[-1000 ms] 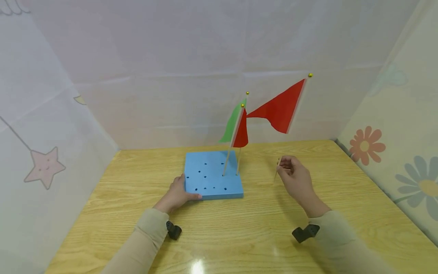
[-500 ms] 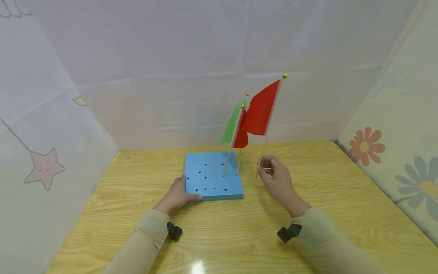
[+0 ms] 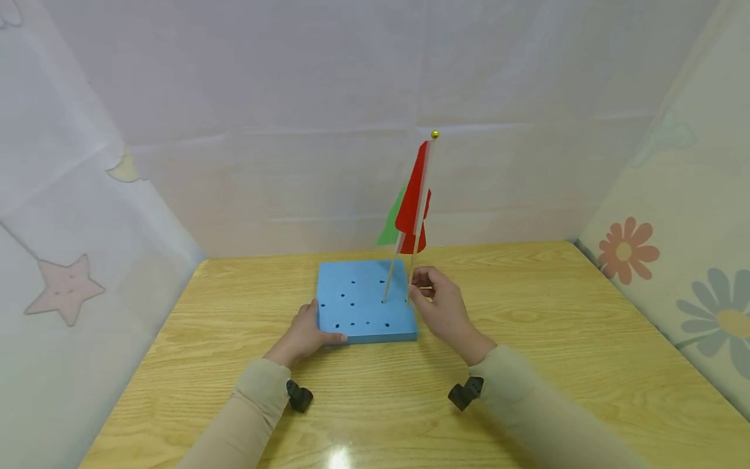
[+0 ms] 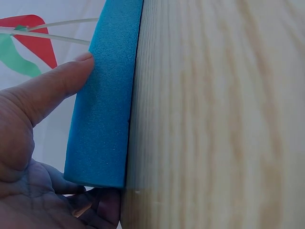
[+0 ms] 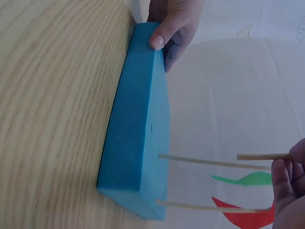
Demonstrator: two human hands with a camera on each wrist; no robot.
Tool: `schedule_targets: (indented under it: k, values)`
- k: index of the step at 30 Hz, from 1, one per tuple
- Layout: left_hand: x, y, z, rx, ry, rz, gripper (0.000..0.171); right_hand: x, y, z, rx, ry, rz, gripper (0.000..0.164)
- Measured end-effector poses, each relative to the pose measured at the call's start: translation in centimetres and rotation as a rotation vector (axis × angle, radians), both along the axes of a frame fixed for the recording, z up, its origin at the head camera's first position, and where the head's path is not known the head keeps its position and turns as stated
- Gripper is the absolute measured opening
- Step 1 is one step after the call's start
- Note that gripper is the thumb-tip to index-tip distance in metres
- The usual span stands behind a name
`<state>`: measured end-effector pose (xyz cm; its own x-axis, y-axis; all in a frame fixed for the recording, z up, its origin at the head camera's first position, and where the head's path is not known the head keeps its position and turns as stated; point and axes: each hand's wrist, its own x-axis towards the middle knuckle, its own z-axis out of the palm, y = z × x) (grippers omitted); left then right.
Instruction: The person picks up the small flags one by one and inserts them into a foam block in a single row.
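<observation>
In the head view, my left hand (image 3: 305,335) holds the near left corner of a blue foam block (image 3: 366,312). Its thumb presses the front face, as the left wrist view shows, with the other fingers at the side. My right hand (image 3: 442,306) pinches the wooden stick of a red pennant flag (image 3: 413,189) topped by a gold ball. This stick's free lower end (image 5: 248,156) is apart from the block in the right wrist view. Two flags stand in the block: a green one (image 3: 391,225) and a red one (image 5: 248,218), partly hidden behind the held flag.
Several small holes dot the block's top. The block lies on a wood-grain table (image 3: 234,286), its surface extending on both sides. A pale cloth wall (image 3: 316,182) rises behind, and side panels carry a star (image 3: 67,286) and flowers (image 3: 627,251).
My right hand has moved left with the red flag, from the right of the block to over its right edge. The left hand and block have stayed in place.
</observation>
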<state>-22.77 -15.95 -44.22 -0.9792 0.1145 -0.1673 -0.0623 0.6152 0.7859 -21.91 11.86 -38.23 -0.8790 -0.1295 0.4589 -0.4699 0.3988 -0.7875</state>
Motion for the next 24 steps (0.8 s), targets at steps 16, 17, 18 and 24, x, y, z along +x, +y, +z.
schedule_targets:
  k: [16,17,18,24]
  values:
    - [0.0,0.4,0.1,0.028,0.022,-0.009,0.118,-1.1,-4.0,0.6,0.029,-0.024,0.040,0.012]
    - [0.0,0.4,0.2,0.035,0.025,-0.009,0.117,-1.3,-4.2,0.5,0.033,-0.020,0.039,0.012]
    - [-0.1,0.5,0.2,0.042,0.026,-0.009,0.117,-1.5,-4.3,0.5,0.036,-0.013,0.039,0.012]
    - [-0.1,0.3,0.0,0.032,0.019,0.008,0.116,-2.7,-5.1,-0.3,0.059,-0.027,0.052,0.012]
